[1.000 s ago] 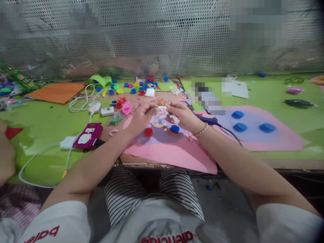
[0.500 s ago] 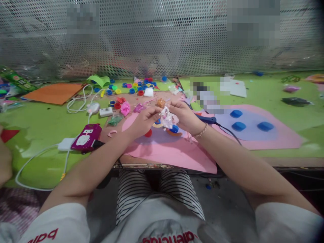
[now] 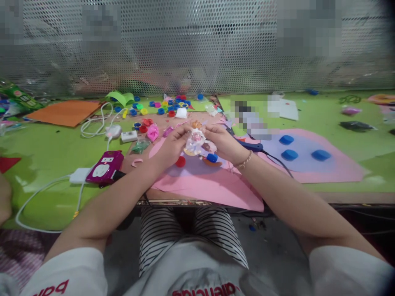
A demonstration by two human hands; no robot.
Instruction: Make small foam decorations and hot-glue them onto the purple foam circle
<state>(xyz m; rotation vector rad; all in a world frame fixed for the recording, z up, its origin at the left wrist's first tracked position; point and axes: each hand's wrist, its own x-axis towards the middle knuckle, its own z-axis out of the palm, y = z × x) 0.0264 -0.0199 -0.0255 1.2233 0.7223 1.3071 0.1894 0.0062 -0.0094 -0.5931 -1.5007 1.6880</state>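
Between my two hands is a small clear plastic bag (image 3: 194, 144) with pinkish bits inside. My left hand (image 3: 176, 144) pinches its left upper edge, and my right hand (image 3: 222, 142) pinches the right upper edge. A brown and pinkish piece (image 3: 210, 146) shows beside the right fingers; whether it is in the bag I cannot tell. Below the hands lies pink paper (image 3: 203, 187) with a purple paper shape (image 3: 197, 166) on it. A red cap (image 3: 180, 161) and a blue cap (image 3: 212, 157) rest there, with an orange-brown piece (image 3: 214, 163) beside the blue one.
At left stands a magenta power adapter (image 3: 105, 167) with white cables, near orange paper (image 3: 66, 113). Several coloured caps (image 3: 161, 111) lie at the back. A blue-handled tool (image 3: 251, 146) with a black cord lies right, near blue caps (image 3: 290, 155). Another person's arm (image 3: 4, 199) shows at far left.
The bag has come into fuller view between my hands, spread out more to the left. My left hand has moved slightly up and left. The right hand has barely moved.
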